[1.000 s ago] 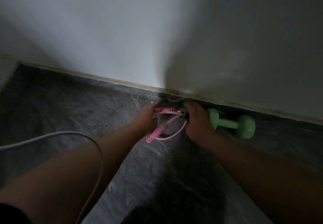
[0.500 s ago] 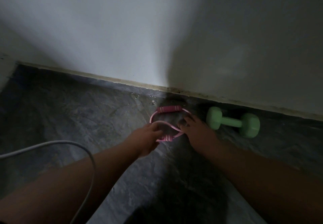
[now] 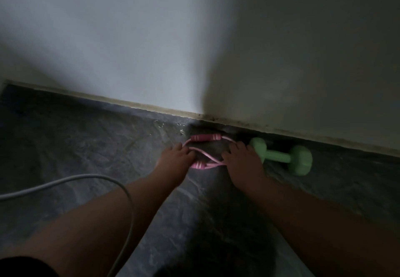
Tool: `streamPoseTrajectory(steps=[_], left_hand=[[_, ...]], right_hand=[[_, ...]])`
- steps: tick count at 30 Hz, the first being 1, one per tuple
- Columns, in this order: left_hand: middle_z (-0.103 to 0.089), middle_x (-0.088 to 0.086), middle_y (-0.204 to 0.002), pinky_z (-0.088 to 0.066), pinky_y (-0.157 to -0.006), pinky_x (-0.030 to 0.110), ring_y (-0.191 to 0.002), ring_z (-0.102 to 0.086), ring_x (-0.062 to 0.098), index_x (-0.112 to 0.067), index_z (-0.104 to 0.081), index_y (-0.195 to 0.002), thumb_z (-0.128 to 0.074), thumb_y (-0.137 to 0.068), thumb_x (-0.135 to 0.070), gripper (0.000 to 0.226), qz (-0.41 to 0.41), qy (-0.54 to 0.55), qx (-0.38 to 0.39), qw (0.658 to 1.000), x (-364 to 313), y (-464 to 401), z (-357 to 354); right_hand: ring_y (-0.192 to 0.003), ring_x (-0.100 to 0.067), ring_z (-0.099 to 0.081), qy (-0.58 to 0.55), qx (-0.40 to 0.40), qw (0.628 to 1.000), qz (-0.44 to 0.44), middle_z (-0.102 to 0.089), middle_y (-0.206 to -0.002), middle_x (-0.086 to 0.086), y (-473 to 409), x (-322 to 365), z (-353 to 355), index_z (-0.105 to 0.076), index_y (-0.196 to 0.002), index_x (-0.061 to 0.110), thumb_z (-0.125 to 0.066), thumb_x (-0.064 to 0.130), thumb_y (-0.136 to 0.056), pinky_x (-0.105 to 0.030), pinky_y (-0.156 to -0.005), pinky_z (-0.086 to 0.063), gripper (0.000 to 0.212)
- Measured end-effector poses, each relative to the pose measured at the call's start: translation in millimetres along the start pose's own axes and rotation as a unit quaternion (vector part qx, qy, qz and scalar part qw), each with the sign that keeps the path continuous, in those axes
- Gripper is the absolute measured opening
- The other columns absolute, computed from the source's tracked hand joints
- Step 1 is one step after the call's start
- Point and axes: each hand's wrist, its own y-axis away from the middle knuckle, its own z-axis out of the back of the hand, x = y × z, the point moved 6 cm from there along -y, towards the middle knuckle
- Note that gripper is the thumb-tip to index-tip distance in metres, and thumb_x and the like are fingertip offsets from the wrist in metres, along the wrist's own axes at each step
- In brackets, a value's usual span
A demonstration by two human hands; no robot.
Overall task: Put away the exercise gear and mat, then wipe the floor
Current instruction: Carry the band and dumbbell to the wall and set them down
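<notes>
both hands (image 3: 173, 164) (image 3: 242, 166) flat on pink rope (image 3: 205, 139), wall edge (image 3: 151, 105) near, dumbbell (image 3: 281, 157) beside.

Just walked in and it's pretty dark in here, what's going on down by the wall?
A person is bent over the floor at the foot of the wall. Both hands, left hand and right hand, rest on a pink jump rope lying coiled on the floor. A green dumbbell lies just to the right, against the wall.
</notes>
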Motion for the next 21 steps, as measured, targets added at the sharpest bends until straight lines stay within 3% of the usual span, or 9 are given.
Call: streamPoseTrajectory(steps=[4, 7, 11, 16, 21], left_hand=[[-0.053, 0.002, -0.133, -0.038, -0.098, 0.038, -0.121, -0.046, 0.024, -0.024, -0.051, -0.128, -0.062, -0.086, -0.021, 0.044, 0.033, -0.004, -0.006, 0.999, 11, -6, 9], [-0.051, 0.002, -0.138, -0.04, -0.101, 0.038, -0.126, -0.043, 0.025, -0.025, -0.048, -0.134, -0.063, -0.085, -0.015, 0.051, 0.054, 0.044, 0.023, 0.997, 13, -3, 13], [-0.045, 0.0, -0.148, -0.041, -0.106, 0.039, -0.133, -0.04, 0.024, -0.028, -0.043, -0.143, -0.063, -0.082, -0.006, 0.068, 0.08, 0.152, 0.077, 0.982, 2, 23, 43], [-0.046, 0.002, -0.148, -0.04, -0.104, 0.039, -0.132, -0.044, 0.024, -0.029, -0.041, -0.142, -0.057, -0.091, -0.017, 0.055, 0.124, 0.221, 0.088, 0.963, -11, 96, 132], [-0.047, 0.005, -0.146, -0.037, -0.111, 0.041, -0.134, -0.043, 0.024, -0.025, -0.041, -0.144, -0.055, -0.093, -0.026, 0.053, 0.148, 0.239, 0.062, 0.958, -8, 206, 276]], right_hand=[[-0.082, -0.034, -0.06, -0.008, -0.038, 0.999, 0.001, -0.066, -0.083, -0.012, -4, -3, 5, -0.066, -0.076, 0.013, -0.064, 0.014, -0.075, -0.043, -0.067, -0.049, 0.003], [-0.095, -0.033, -0.058, -0.018, -0.017, 1.0, 0.006, -0.065, -0.099, -0.011, 0, 3, 12, -0.065, -0.097, 0.013, -0.042, 0.018, -0.081, -0.043, -0.073, -0.047, 0.028], [-0.109, -0.032, -0.054, -0.056, -0.009, 0.998, 0.01, -0.061, -0.122, -0.011, 33, 13, 52, -0.058, -0.123, 0.012, -0.058, 0.016, -0.082, -0.043, -0.081, -0.046, 0.042], [-0.108, -0.032, -0.055, -0.077, 0.014, 0.997, -0.002, -0.061, -0.121, -0.011, 102, 27, 148, -0.058, -0.123, 0.012, -0.056, 0.021, -0.085, -0.043, -0.079, -0.051, 0.039], [-0.117, -0.031, -0.053, -0.107, 0.0, 0.994, -0.009, -0.059, -0.128, -0.011, 169, 45, 310, -0.051, -0.134, 0.012, -0.058, 0.026, -0.086, -0.043, -0.089, -0.051, 0.051]])
